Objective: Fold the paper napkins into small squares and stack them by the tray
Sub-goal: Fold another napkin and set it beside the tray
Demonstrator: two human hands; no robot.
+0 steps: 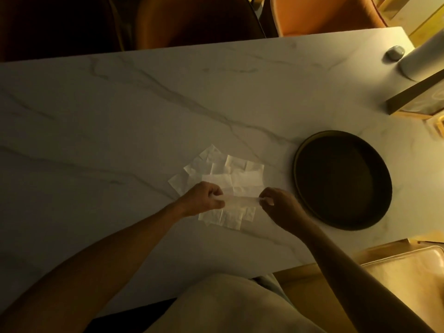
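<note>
Several white paper napkins lie spread and overlapping on the marble table, just left of a round dark tray. Above them, one napkin is stretched as a narrow strip between my two hands. My left hand pinches its left end and my right hand pinches its right end. The strip hangs a little above the pile. The tray is empty and sits close to my right hand.
A paper roll and a small grey object stand at the table's far right corner. A box with a gold edge overhangs the right side. Chairs line the far edge. A pale tray-like surface sits below the table at right.
</note>
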